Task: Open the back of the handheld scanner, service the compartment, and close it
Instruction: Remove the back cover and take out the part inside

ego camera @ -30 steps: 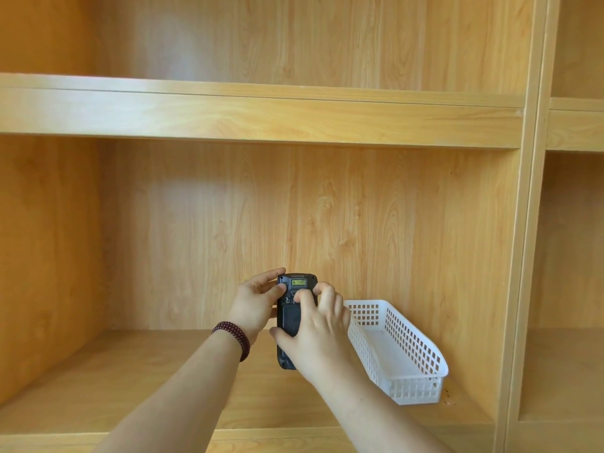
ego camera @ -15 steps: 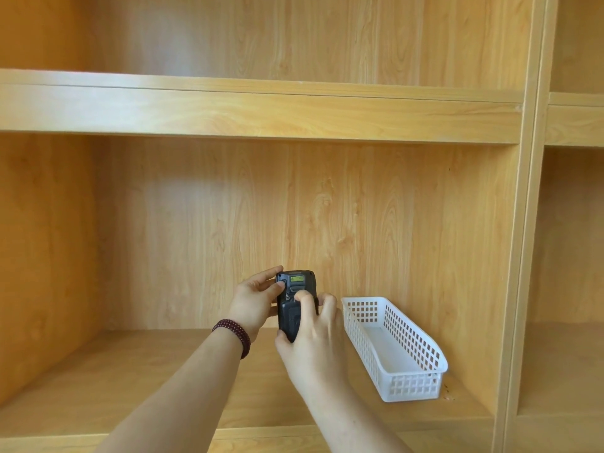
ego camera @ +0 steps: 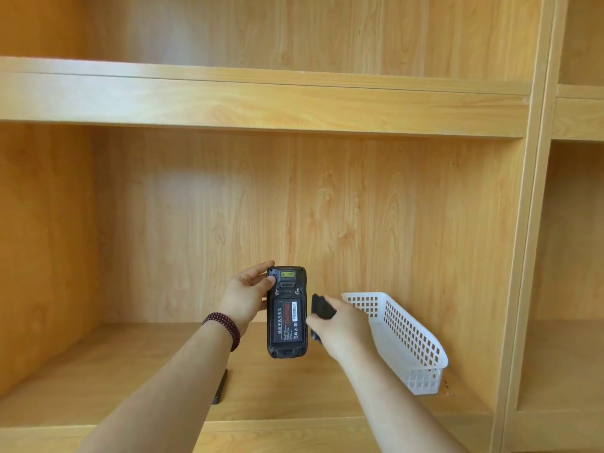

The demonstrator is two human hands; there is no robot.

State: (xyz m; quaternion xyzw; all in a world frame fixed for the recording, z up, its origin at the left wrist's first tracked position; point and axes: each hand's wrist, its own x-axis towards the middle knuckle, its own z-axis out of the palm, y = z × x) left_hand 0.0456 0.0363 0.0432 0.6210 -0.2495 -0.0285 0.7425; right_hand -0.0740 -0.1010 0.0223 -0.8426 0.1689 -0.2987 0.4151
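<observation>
Handheld scanner (ego camera: 287, 312) held upright in mid-air above the lower shelf (ego camera: 137, 380), back side facing the camera. Back cover off; battery (ego camera: 287, 319) with red-and-white label sits exposed in the compartment, two small screws above it, yellow-green window near the top. Left hand (ego camera: 243, 297) grips the scanner along its left edge, thumb curled onto the upper left corner, fingers behind. Dark red bead bracelet (ego camera: 223, 328) on the left wrist. Right hand (ego camera: 340, 328) just right of the scanner, apart from it, fingers wrapped round a dark cover piece (ego camera: 322, 307); its top end sticks out above the knuckles, lower end peeks below the thumb.

White perforated plastic basket (ego camera: 408, 341) lies on the shelf, right of the right hand, long axis running toward the back panel, near the right upright. Small dark flat object (ego camera: 220, 387) lies on the shelf board beside the left forearm; what it is, cannot tell. A few dark specks by the basket's near corner.

Surroundings: light wood-grain shelving unit, upper shelf (ego camera: 261, 103) across the top, vertical divider (ego camera: 536, 191) at right with more compartments beyond it. Warm, even light.
</observation>
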